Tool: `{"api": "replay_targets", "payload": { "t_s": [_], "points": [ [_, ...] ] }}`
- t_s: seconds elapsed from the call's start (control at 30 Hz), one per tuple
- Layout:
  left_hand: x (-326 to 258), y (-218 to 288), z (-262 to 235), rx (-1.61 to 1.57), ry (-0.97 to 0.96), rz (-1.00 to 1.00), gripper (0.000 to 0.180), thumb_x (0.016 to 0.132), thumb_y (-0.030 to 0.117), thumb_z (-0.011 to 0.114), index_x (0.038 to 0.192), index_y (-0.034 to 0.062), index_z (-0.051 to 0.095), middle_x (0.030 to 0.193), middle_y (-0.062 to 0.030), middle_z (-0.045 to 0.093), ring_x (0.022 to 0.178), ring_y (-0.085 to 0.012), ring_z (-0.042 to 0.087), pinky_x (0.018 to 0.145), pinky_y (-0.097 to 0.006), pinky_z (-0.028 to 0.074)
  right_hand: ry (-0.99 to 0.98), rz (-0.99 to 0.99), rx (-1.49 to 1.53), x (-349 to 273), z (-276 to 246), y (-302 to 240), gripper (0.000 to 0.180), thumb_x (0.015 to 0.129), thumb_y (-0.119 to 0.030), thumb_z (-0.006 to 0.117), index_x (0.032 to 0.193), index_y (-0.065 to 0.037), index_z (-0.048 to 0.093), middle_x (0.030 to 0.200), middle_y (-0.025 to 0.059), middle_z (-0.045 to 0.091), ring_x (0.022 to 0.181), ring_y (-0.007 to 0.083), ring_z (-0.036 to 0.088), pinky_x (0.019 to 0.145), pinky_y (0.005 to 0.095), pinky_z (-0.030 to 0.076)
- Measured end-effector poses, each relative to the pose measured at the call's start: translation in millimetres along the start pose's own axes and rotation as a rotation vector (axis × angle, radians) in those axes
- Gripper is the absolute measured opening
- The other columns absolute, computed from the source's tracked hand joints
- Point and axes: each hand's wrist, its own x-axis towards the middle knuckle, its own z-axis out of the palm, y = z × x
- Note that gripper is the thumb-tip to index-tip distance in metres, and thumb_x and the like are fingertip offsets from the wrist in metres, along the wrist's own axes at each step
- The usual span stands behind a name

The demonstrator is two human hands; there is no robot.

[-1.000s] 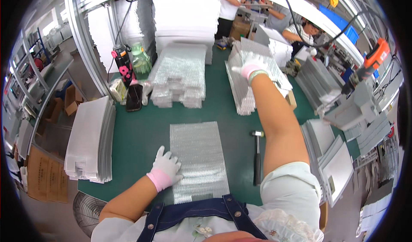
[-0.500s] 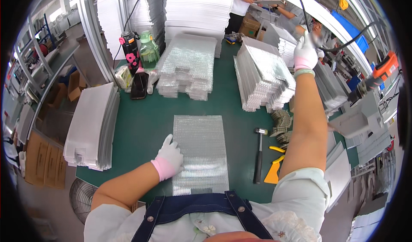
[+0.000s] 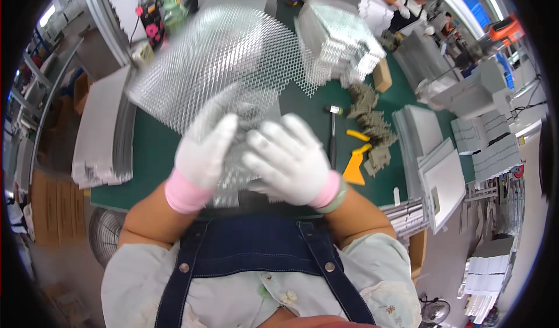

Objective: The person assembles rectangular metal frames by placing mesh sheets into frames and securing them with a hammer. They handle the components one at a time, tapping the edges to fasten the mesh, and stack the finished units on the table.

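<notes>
A silvery metal mesh sheet [image 3: 227,48] is raised and tilted above the green table, blurred by motion. Its near edge meets my left hand [image 3: 201,153], gloved in white with a pink cuff, which appears to pinch it between thumb and fingers. My right hand [image 3: 291,162], gloved alike, is beside it with bent fingers apart, over the middle of the work area; I see nothing held in it, though its thumb is partly hidden. Beneath both hands lies more mesh [image 3: 236,176] on the table, largely covered by them.
A stack of pale panels [image 3: 102,127] stands at the left, a mesh stack [image 3: 343,40] at the back right. Right of my hands lie a hammer [image 3: 333,136], a yellow scraper [image 3: 354,168] and grey-green pieces [image 3: 370,115]. Bottles [image 3: 151,25] stand at the back left.
My right hand has come down from the upper right to beside my left. The left hand has risen off the flat sheet's edge. A mesh sheet is now lifted and tilted; the view has shifted.
</notes>
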Motion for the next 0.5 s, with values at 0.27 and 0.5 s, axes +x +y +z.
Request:
{"api": "replay_targets", "payload": {
  "t_s": [0.27,0.5],
  "points": [
    [-61,-13,-2,-0.018,0.157,-0.582,0.064,0.087,0.031,0.077,0.132,-0.0092,0.053,0.09,-0.0069,0.068,0.082,-0.0156,0.066,0.077,-0.029,0.054,0.358,1.23,0.81,-75,11,-15,0.069,0.09,-0.013,0.075,0.144,0.01,0.039,0.101,0.0076,0.065,0.08,0.0074,0.06,0.069,0.0202,0.051],
    [-109,-95,11,0.697,0.132,-0.507,0.084,0.08,0.048,0.08,0.134,-0.0088,0.049,0.087,-0.0128,0.066,0.08,-0.0224,0.068,0.074,-0.034,0.055,0.031,1.287,0.34,-122,82,-36,0.073,0.082,-0.032,0.081,0.136,0.007,0.05,0.085,0.0078,0.064,0.072,0.0161,0.061,0.069,0.0302,0.052]
  ]
}}
